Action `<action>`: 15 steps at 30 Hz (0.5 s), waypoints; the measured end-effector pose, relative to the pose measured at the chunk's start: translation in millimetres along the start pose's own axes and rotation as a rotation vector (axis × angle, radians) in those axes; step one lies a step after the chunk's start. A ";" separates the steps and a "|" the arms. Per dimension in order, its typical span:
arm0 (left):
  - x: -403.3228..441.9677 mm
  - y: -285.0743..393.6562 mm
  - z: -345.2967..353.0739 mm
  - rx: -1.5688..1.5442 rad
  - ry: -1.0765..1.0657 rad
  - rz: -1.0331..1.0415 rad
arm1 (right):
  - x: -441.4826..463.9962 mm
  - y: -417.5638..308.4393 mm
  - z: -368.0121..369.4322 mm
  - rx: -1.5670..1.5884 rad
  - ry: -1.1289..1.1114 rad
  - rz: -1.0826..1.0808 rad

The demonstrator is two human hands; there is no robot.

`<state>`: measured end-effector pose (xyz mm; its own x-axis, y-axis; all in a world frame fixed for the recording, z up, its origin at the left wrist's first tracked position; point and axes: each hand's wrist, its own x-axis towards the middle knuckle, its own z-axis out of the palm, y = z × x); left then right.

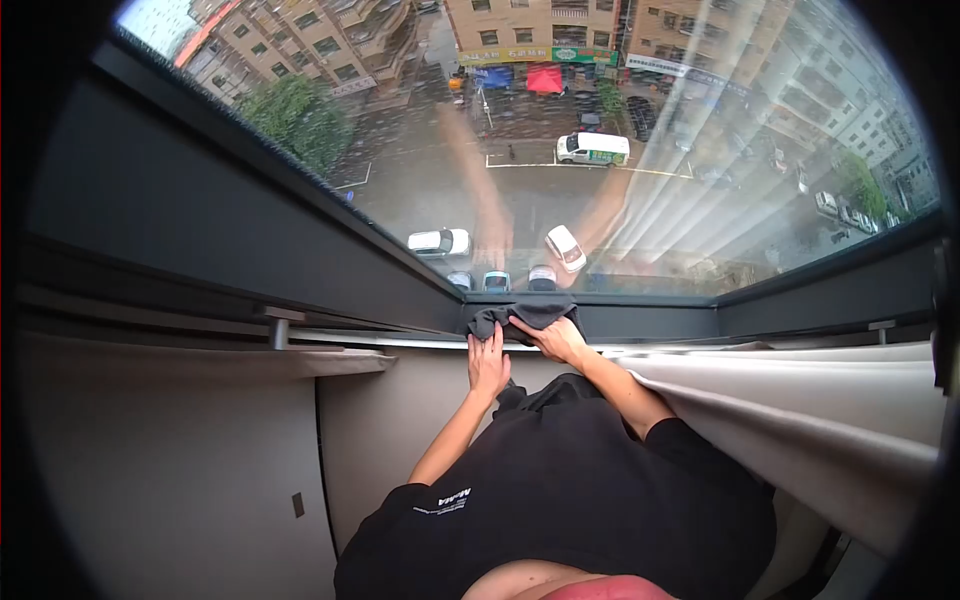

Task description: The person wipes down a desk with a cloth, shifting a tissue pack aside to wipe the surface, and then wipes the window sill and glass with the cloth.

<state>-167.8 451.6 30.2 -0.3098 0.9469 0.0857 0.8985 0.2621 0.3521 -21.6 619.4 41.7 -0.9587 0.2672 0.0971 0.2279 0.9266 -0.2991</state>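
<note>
A dark grey cloth (pixel 540 315) lies bunched on the dark window ledge, against the foot of the glass. My left hand (pixel 488 365) rests on the cloth's left end, its fingers stretched out and touching the fabric. To its right, my right hand (pixel 560 339) grips the near edge of the cloth, with one finger pointing left along it. Folds of fabric hide part of the right fingers.
A large window (pixel 400 190) with raindrops faces me, and a street with cars lies far below. Its dark frame (pixel 250 215) slopes along the left. A pale curtain (pixel 800 400) hangs at the right. Under the ledge is a beige panel (pixel 375 420).
</note>
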 end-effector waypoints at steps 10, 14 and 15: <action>69.8 160.0 63.2 -0.011 -0.029 0.485 | -176.6 126.9 -89.1 -0.076 -0.128 0.138; 85.4 215.5 106.2 -0.095 -0.087 0.569 | -234.9 167.1 -98.5 -0.116 -0.124 0.197; 83.6 221.0 116.0 -0.067 -0.044 0.548 | -236.3 168.4 -92.7 -0.111 -0.131 0.193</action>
<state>40.9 610.3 7.1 0.2121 0.9488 0.2340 0.9026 -0.2819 0.3254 259.0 736.9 56.4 -0.9079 0.4119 -0.0777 0.4190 0.8871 -0.1937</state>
